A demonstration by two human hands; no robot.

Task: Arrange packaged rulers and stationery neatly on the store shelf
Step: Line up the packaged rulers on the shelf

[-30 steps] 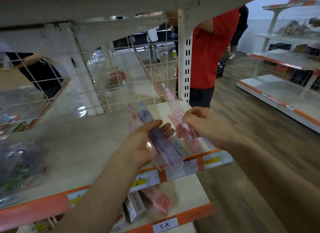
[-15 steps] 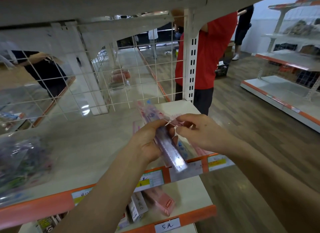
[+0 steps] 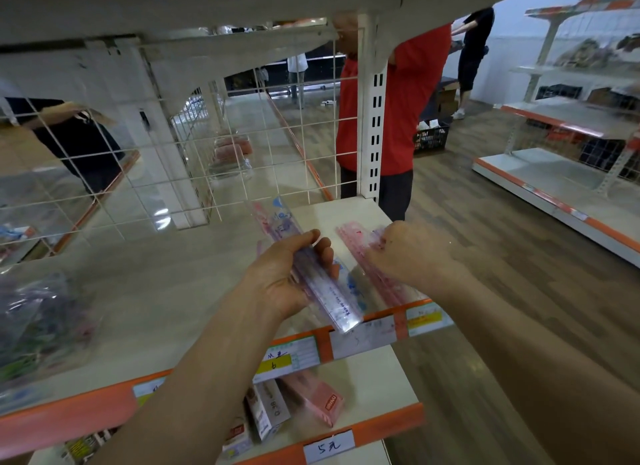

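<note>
Two hands work over a cream store shelf (image 3: 166, 291) with an orange front edge, backed by a white wire grid (image 3: 242, 137). A bystander in a red shirt (image 3: 408, 94) stands beyond the shelf's far right post. At the near left lies a blurred clear bag of mixed goods (image 3: 38, 326).

Your left hand (image 3: 280, 277) grasps a clear pack of blue and purple rulers (image 3: 337, 303). The thumb lies across the top and the fingers curl underneath. The pack slants above the shelf, with its near end over the front edge.

Just right of it, a pack of pink rulers (image 3: 356, 246) lies on the shelf's right end, running near to far. Your right hand (image 3: 412, 253) covers its middle. The fingers are hidden, so you cannot tell whether they pinch or merely press.

To do this step well, steady the pink pack and lower the blue pack flat beside it, parallel. Then square both near ends just behind the price labels (image 3: 291, 355).
</note>
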